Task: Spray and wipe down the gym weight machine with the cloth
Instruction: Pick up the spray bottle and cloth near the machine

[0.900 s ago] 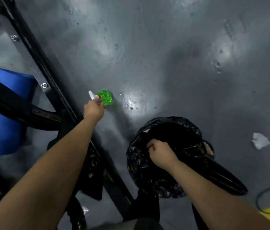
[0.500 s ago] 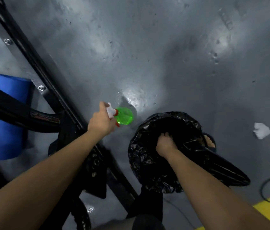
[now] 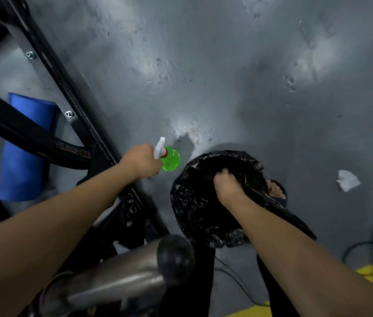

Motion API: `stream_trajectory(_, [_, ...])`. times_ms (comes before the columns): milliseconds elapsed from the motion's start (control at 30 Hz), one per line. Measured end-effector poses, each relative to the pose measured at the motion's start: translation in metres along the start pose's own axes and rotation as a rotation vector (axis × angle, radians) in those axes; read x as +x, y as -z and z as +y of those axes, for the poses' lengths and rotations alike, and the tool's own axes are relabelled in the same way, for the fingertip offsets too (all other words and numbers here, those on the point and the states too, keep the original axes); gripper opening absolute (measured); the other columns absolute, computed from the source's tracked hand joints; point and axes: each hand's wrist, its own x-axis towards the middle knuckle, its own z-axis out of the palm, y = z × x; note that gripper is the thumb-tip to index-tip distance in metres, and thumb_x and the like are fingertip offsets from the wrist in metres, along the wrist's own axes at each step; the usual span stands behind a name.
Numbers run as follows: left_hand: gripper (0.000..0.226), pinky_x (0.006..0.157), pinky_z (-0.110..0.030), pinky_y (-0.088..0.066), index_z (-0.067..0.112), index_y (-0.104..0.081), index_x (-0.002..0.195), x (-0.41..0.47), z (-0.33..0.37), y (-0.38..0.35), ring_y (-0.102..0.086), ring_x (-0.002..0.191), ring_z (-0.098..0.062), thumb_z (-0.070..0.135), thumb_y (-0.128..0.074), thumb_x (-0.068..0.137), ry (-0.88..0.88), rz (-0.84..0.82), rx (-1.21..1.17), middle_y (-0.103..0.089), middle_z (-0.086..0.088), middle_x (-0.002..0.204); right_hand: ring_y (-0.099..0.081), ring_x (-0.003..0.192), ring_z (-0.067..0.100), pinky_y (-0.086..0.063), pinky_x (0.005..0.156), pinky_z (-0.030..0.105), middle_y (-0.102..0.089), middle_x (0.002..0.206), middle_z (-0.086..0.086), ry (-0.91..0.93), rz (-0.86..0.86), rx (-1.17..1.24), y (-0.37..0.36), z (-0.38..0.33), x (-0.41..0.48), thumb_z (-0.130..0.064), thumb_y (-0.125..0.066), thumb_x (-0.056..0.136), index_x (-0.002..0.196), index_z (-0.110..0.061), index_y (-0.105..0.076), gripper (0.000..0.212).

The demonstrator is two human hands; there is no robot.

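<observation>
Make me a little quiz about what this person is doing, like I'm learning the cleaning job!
1. True or false: the left hand holds a green spray bottle.
2. Pick one: where does the right hand reach? A) into the black bag B) onto a blue mat C) onto a yellow line
3. Fill the gap: the crumpled white scrap lies on the grey ____.

Key: 1 true; 2 A; 3 floor.
</observation>
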Motion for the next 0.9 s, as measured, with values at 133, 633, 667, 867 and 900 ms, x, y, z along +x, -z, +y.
stream_trajectory(133, [0.026,0.082,-0.036,-0.058,0.012,-0.075,0.086,-0.066,0.005,0.046,-0.071,0.082,-0.028,0.028,-0.055,0.092,-0.013,0.059,-0.006,-0.072,-0.005,0.068,-0.056,0.123,0.041,-0.048,0.097,0.044,-0.038,0.143,0.019,0.041,0.055,0.082,0.042,-0.001,-0.074,0.003,-0.058,0.094,0.14,0.0,-0.043,0.049])
stream_trajectory(633, [0.023,0.07,-0.035,-0.038,0.006,-0.066,0.099,-0.319,0.019,0.125,-0.058,0.082,-0.032,0.026,-0.055,0.103,-0.377,0.861,-0.323,-0.063,-0.012,0.087,-0.048,0.12,0.018,-0.04,0.112,0.034,-0.036,0.135,0.004,0.275,0.28,0.642,0.111,0.033,-0.332,-0.009,-0.068,0.097,0.132,-0.009,-0.06,0.036])
stream_trajectory(667, [0.021,0.072,-0.03,-0.037,0.007,-0.067,0.104,-0.337,0.02,0.127,-0.058,0.084,-0.027,0.024,-0.056,0.104,-0.373,0.92,-0.365,-0.064,-0.01,0.09,-0.044,0.131,0.017,-0.037,0.115,0.033,-0.034,0.143,0.003,0.299,0.277,0.687,0.113,0.037,-0.34,-0.011,-0.069,0.096,0.131,-0.01,-0.061,0.036])
stream_trajectory(867, [0.014,0.081,-0.011,-0.036,0.006,-0.067,0.114,-0.463,0.047,0.104,-0.048,0.087,-0.007,0.007,-0.062,0.101,-0.379,1.113,-0.513,-0.057,-0.003,0.098,-0.058,0.12,-0.006,-0.046,0.107,0.02,-0.064,0.13,-0.016,0.368,0.127,1.005,0.162,0.053,-0.413,-0.026,-0.059,0.104,0.13,-0.035,-0.055,0.029])
stream_trajectory(900, [0.015,0.083,-0.012,-0.037,0.006,-0.067,0.113,-0.478,0.051,0.098,-0.049,0.088,-0.008,0.004,-0.063,0.099,-0.345,1.15,-0.548,-0.058,-0.003,0.099,-0.056,0.119,-0.01,-0.044,0.104,0.014,-0.062,0.133,-0.016,0.386,0.129,1.016,0.171,0.054,-0.423,-0.027,-0.058,0.104,0.136,-0.033,-0.053,0.033])
